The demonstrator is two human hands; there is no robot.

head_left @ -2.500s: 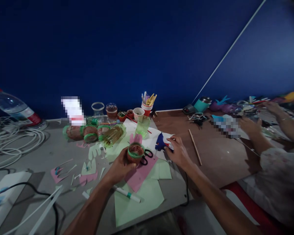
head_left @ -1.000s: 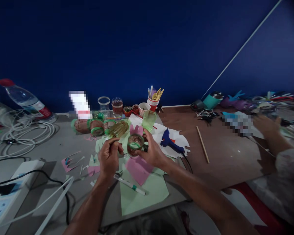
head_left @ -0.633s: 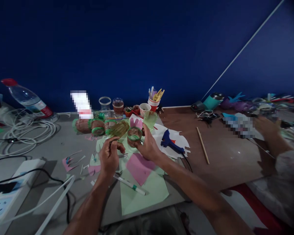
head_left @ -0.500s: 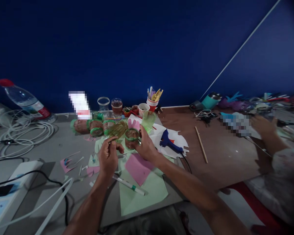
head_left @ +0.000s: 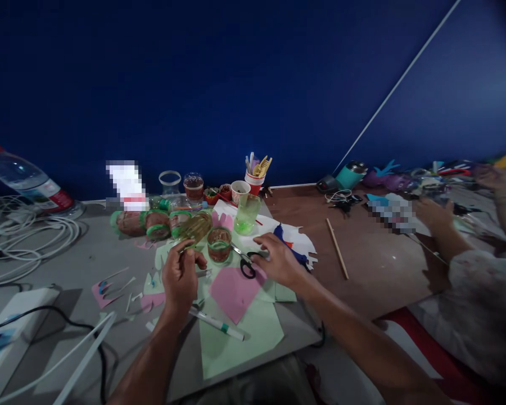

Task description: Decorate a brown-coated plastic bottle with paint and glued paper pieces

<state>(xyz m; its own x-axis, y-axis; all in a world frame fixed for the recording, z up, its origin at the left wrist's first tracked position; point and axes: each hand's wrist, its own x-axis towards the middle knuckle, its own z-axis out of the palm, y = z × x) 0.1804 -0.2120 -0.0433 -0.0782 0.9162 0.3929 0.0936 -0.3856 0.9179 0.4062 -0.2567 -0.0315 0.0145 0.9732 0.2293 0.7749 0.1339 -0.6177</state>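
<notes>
My left hand [head_left: 180,278] is closed in a pinch, with a small thin dark piece at its fingertips that I cannot make out. In front of it stands a short clear cup with green rims and brown filling [head_left: 219,246], untouched, a pink paper cutout [head_left: 222,220] behind it. My right hand [head_left: 280,261] has its thumb and fingers apart at the black handles of the scissors [head_left: 248,269], whose blades point toward the cup. Whether the thumb touches a handle is unclear. Pink paper [head_left: 234,292] and green paper [head_left: 242,346] lie below, with a marker [head_left: 219,324] across the green sheet.
Brown-and-green rolls [head_left: 130,224] lie behind on the left; a green translucent cup [head_left: 247,215] stands behind the scissors. A blue glue gun [head_left: 293,247], a wooden stick [head_left: 337,249] and a power strip [head_left: 21,332] flank my hands. Another person's hand [head_left: 434,216] is at right.
My right hand has let go of the cup and moved right to the scissors, which now show. The cup stands on the table. My left hand keeps its pinch.
</notes>
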